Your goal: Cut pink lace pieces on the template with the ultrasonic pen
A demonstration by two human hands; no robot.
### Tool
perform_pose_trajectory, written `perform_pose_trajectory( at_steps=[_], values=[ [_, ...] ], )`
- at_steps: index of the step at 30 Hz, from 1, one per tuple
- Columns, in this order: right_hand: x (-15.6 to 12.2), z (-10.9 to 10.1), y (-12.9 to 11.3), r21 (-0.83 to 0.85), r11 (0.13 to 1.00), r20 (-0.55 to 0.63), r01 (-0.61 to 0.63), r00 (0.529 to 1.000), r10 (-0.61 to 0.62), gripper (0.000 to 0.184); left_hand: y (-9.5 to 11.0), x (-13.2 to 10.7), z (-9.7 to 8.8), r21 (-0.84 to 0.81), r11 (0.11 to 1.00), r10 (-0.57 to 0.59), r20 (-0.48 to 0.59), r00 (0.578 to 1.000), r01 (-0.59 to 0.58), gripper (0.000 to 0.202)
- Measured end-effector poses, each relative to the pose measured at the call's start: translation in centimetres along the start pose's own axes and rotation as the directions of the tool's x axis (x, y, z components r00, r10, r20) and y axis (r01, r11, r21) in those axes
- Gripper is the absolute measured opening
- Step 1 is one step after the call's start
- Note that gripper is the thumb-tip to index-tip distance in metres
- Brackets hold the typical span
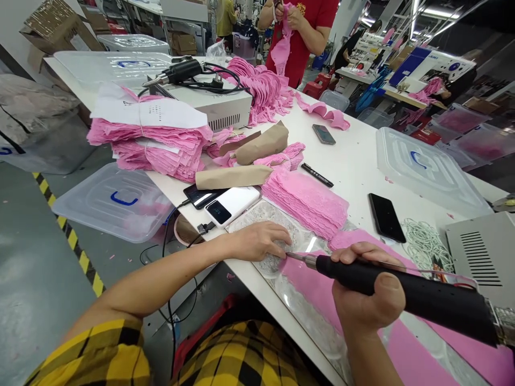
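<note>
My right hand [370, 289] is wrapped round the thick black handle of an ultrasonic cutter [406, 295]. Its thin metal tip points left, close to the fingers of my left hand [267, 239]. That hand rests palm down with thumb and fingers apart, touching a clear plastic template [281, 220] at the table edge. Pink fabric [308, 284] lies flat beneath the tool and runs toward the lower right. Just beyond my hands sits a neat stack of cut pink lace pieces [306, 201]. Whether the tip touches the fabric is too small to tell.
Bundled pink pieces [148, 145], a white power bank [233, 205], a black phone [387, 217], a marker [317, 175] and a white control box [229, 107] with a second tool lie around. A person in red [301, 37] holds pink fabric across the table. Cables hang at the near edge.
</note>
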State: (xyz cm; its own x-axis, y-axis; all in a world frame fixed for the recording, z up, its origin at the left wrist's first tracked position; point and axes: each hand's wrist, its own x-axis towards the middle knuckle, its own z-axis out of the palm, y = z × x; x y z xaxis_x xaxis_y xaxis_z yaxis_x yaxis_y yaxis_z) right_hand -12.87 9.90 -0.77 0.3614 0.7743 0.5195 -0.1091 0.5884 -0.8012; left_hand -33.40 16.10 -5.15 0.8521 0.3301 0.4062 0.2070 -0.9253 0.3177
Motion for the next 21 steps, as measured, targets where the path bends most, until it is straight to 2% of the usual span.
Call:
perform_pose_trajectory(
  at_steps=[4,10,21],
  values=[
    [0.04,0.29,-0.02,-0.011,1.000,-0.004,0.009,1.000,-0.009,0.016,-0.12,-0.05,0.14,-0.001,1.000,0.019,-0.017,1.000,-0.019,0.045],
    [0.18,-0.12,-0.63,0.020,1.000,-0.029,-0.010,1.000,0.011,0.020,-0.24,-0.20,0.42,-0.030,1.000,-0.002,-0.126,0.992,-0.002,0.052],
    [-0.63,0.33,-0.75,0.015,0.998,0.008,-0.059,0.998,0.059,0.020,0.12,-0.06,-0.04,0.017,0.998,-0.056,0.017,0.998,0.055,0.055]
  ],
)
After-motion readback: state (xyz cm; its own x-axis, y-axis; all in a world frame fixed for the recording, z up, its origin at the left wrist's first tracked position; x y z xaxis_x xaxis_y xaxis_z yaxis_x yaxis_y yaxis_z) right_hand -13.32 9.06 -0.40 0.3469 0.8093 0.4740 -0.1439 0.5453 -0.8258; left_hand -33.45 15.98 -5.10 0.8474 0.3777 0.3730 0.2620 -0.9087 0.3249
